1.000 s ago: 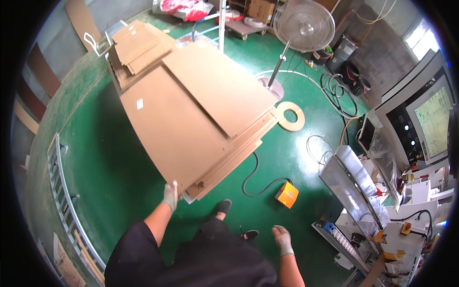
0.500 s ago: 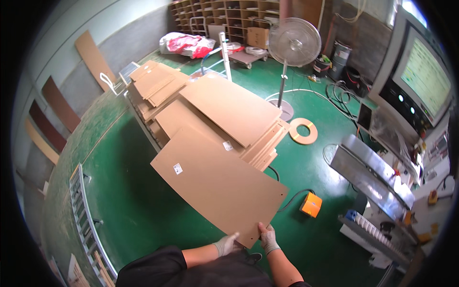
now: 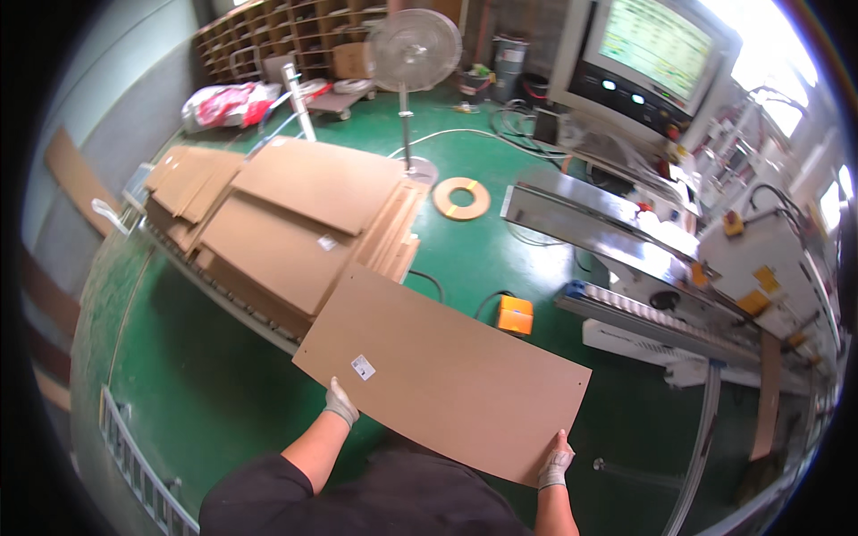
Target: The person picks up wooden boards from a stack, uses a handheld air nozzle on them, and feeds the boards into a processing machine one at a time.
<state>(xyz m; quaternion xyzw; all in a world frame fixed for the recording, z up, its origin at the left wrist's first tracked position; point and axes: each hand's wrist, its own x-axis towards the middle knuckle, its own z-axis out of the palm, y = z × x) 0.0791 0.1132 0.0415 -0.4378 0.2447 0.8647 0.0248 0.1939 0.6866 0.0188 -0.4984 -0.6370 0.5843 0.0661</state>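
A flat brown board (image 3: 447, 375) is held out over the green floor (image 3: 223, 384), between the stack of boards (image 3: 286, 250) on the left and the machine (image 3: 661, 308) on the right. Its near left edge is pinched by the fingers of the left hand (image 3: 340, 402), with the thumb laid at the rim; its near right corner is gripped by the right hand (image 3: 556, 461), with a thumb or finger seen along the short edge. The remaining fingers are hidden beneath, so how firmly they are closed cannot be told.

Because the board is supported only along its near side, its far edge could dip if either grip were loosened. The stack could be scraped or nudged by the far left corner, which overlaps it in view; whether the two touch cannot be told. If the board were swung low to the right, the orange box (image 3: 516, 315) or the metal plate (image 3: 608, 223) could be knocked.

The board is thin, smooth and matt, like pressed wood, with small dark holes near some corners and a white label (image 3: 363, 367). Its near edge looks bowed, perhaps through the lens. The plate is shiny and hard-edged; the gloves (image 3: 342, 406) are pale and close-fitting.
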